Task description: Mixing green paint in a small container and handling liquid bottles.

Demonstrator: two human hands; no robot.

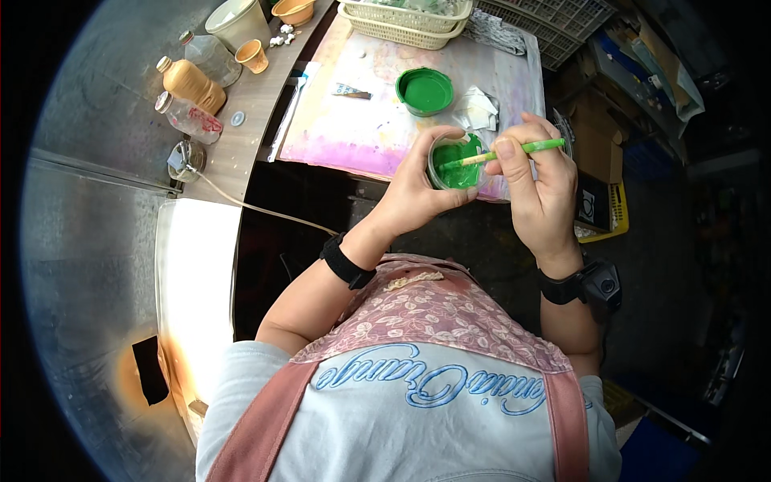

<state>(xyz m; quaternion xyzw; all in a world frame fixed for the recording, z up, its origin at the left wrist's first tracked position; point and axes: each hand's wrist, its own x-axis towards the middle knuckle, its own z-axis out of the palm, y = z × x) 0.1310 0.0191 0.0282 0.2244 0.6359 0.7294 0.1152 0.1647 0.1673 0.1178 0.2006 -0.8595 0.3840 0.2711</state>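
My left hand (405, 191) is wrapped round a clear plastic cup (434, 170) with green paint inside, tilted so that its mouth shows. In my right hand (540, 189) a thin paintbrush (544, 146), its handle smeared with green, is pinched between thumb and fingers. The brush slants down to the left into the cup, and its tip is lost in the paint. Just beyond the cup, a round tub (399, 95) of green paint stands on the table. Crumpled white paper (479, 109) lies to the right of that tub.
A paint-stained table (321, 132) is in front of me. Stacked cream baskets (401, 30) stand at its far edge. On the left bench are an orange bottle (193, 84), clear bottles and an orange cup (252, 56). A small tube (352, 92) lies on the table. Dark crates (554, 28) stand far right.
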